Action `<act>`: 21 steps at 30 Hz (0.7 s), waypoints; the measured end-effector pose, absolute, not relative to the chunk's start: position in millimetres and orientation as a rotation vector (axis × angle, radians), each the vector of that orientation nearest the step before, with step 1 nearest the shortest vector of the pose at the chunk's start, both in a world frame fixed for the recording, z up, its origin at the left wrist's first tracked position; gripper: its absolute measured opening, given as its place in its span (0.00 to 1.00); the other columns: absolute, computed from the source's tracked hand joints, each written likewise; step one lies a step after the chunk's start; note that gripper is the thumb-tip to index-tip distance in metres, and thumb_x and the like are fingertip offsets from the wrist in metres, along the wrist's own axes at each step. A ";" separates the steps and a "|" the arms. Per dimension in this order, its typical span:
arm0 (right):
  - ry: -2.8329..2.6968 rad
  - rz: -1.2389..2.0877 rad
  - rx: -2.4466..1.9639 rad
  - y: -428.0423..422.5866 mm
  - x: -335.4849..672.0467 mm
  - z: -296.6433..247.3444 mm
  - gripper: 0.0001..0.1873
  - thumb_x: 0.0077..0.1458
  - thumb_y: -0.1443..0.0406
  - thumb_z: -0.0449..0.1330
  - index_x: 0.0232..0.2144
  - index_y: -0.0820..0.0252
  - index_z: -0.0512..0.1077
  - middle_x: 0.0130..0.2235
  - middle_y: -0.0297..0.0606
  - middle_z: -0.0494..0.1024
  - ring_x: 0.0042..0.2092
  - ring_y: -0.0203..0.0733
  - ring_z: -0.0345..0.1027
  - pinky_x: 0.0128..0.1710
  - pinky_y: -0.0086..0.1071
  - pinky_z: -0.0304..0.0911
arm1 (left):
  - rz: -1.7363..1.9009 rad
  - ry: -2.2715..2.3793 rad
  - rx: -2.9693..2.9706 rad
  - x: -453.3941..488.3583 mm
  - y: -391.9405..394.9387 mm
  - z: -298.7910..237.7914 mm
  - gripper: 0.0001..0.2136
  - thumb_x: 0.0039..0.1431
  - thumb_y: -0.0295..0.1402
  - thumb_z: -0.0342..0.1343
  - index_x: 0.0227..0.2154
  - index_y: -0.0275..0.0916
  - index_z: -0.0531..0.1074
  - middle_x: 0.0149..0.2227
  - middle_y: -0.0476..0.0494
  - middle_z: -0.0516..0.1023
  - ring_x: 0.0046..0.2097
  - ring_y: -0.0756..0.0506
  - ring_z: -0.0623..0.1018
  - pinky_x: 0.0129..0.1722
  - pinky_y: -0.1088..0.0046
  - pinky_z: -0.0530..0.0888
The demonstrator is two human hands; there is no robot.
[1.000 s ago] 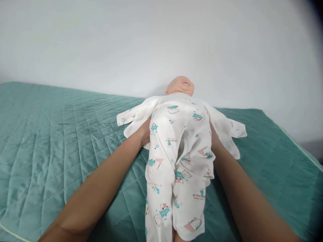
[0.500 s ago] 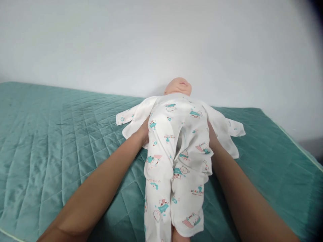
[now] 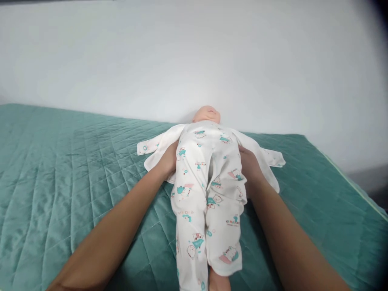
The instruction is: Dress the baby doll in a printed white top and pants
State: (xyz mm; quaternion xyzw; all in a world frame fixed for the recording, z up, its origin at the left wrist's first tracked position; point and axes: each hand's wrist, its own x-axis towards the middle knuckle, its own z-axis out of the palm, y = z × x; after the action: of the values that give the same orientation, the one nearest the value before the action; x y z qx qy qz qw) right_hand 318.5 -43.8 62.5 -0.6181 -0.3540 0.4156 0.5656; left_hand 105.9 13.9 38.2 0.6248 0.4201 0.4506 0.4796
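Note:
A baby doll [image 3: 206,115] lies on its back with its head toward the wall. White printed baby pants [image 3: 209,161] cover its body up to the neck area and its legs, and a bare foot [image 3: 219,281] shows below one cuff. A white baby shirt [image 3: 252,147] spreads out under the doll, sleeves to both sides. My left hand [image 3: 170,159] holds the doll's left-hand side at waist height, its fingers tucked behind the pants. On the opposite side my right hand [image 3: 250,163] grips in the same way, its fingertips hidden.
A green quilted bedspread [image 3: 91,169] lies beneath everything, with a pale edge [image 3: 345,173] running along the right. Behind the doll's head rises a plain white wall [image 3: 194,56].
The doll has settled lower and a little to the left in view, with both hands still at its sides. More of my right hand shows now. The view has tilted slightly upward.

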 end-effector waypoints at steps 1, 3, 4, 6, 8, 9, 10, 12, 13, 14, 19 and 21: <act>-0.793 0.987 -1.447 -44.2 317.5 63.0 0.13 0.41 0.60 0.66 0.32 0.58 0.78 0.31 0.40 0.81 0.33 0.49 0.75 0.31 0.37 0.69 | 1.092 0.979 1.535 104.0 12.8 40.5 0.14 0.62 0.38 0.51 0.41 0.40 0.79 0.45 0.41 0.83 0.50 0.37 0.80 0.55 0.57 0.76; -0.752 0.948 -1.465 -44.0 317.8 62.5 0.13 0.43 0.60 0.66 0.34 0.59 0.79 0.29 0.40 0.81 0.31 0.47 0.74 0.29 0.36 0.67 | 1.095 0.964 1.572 101.3 11.4 44.1 0.12 0.61 0.36 0.52 0.41 0.39 0.79 0.50 0.41 0.82 0.53 0.38 0.78 0.59 0.57 0.73; -0.747 0.905 -1.486 -43.3 319.1 61.5 0.13 0.45 0.60 0.66 0.34 0.60 0.79 0.28 0.40 0.80 0.31 0.46 0.73 0.28 0.36 0.67 | 1.105 1.016 1.594 100.4 11.6 45.0 0.11 0.61 0.35 0.52 0.40 0.38 0.78 0.50 0.40 0.82 0.52 0.38 0.78 0.59 0.57 0.72; -0.782 0.750 -1.552 -41.4 323.3 58.4 0.12 0.47 0.59 0.65 0.33 0.60 0.79 0.28 0.37 0.79 0.31 0.44 0.71 0.31 0.36 0.67 | 1.127 1.154 1.603 99.0 14.0 45.0 0.09 0.59 0.32 0.53 0.38 0.37 0.77 0.46 0.40 0.83 0.49 0.39 0.79 0.55 0.59 0.74; -0.876 0.528 -1.607 -39.3 328.1 54.7 0.10 0.50 0.59 0.64 0.33 0.59 0.78 0.30 0.37 0.80 0.33 0.43 0.72 0.37 0.37 0.67 | 1.178 1.255 1.606 97.4 18.9 44.2 0.08 0.59 0.32 0.54 0.39 0.37 0.76 0.43 0.42 0.83 0.45 0.41 0.80 0.50 0.62 0.76; -0.933 0.412 -1.628 -38.3 330.2 53.0 0.10 0.51 0.58 0.64 0.33 0.58 0.78 0.31 0.37 0.80 0.35 0.43 0.72 0.39 0.38 0.67 | 1.222 1.293 1.626 96.3 21.8 44.3 0.08 0.60 0.32 0.54 0.39 0.38 0.76 0.42 0.43 0.83 0.44 0.42 0.80 0.48 0.64 0.76; -0.991 0.317 -1.638 -37.5 331.7 51.7 0.10 0.53 0.58 0.63 0.33 0.58 0.78 0.33 0.37 0.81 0.36 0.44 0.73 0.41 0.38 0.67 | 1.272 1.322 1.665 95.2 24.8 45.0 0.08 0.61 0.33 0.54 0.39 0.39 0.75 0.42 0.44 0.83 0.44 0.43 0.80 0.48 0.65 0.75; -1.082 0.230 -1.613 -36.1 332.7 50.0 0.09 0.54 0.58 0.63 0.33 0.58 0.77 0.34 0.38 0.81 0.37 0.45 0.73 0.43 0.40 0.68 | 1.354 1.351 1.791 93.1 30.7 48.1 0.08 0.63 0.36 0.54 0.40 0.40 0.76 0.42 0.44 0.83 0.45 0.44 0.80 0.50 0.65 0.75; -1.113 0.227 -1.586 -35.4 332.2 49.7 0.09 0.54 0.59 0.63 0.33 0.58 0.77 0.34 0.39 0.81 0.37 0.45 0.73 0.43 0.40 0.68 | 1.374 1.344 1.866 92.4 33.5 50.2 0.09 0.63 0.37 0.55 0.39 0.40 0.77 0.42 0.44 0.83 0.46 0.43 0.79 0.51 0.64 0.74; -1.133 0.245 -1.550 -34.6 331.2 49.6 0.09 0.55 0.59 0.63 0.34 0.58 0.77 0.34 0.39 0.81 0.38 0.45 0.74 0.43 0.40 0.68 | 1.377 1.313 1.939 92.0 36.1 52.1 0.09 0.64 0.37 0.55 0.39 0.41 0.77 0.43 0.44 0.83 0.47 0.43 0.79 0.53 0.64 0.73; -1.098 0.437 -1.353 -26.9 325.5 49.1 0.10 0.53 0.59 0.65 0.36 0.58 0.78 0.39 0.40 0.82 0.41 0.45 0.75 0.46 0.41 0.70 | 1.272 1.057 2.056 94.2 49.8 52.6 0.09 0.65 0.37 0.53 0.40 0.42 0.78 0.50 0.44 0.81 0.56 0.43 0.76 0.61 0.62 0.68; -1.112 0.481 -1.318 -22.1 324.7 48.5 0.10 0.53 0.59 0.65 0.36 0.58 0.78 0.40 0.40 0.82 0.42 0.45 0.75 0.47 0.41 0.70 | 1.250 0.980 2.018 95.6 56.5 49.3 0.09 0.65 0.37 0.54 0.41 0.41 0.77 0.53 0.42 0.78 0.58 0.44 0.74 0.63 0.63 0.66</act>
State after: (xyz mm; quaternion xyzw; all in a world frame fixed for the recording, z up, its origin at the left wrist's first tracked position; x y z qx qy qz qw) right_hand 324.7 -22.1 48.5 -0.5744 -0.4848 0.2095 0.6254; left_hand 95.6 56.5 49.3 0.7537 0.3660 0.4669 0.2829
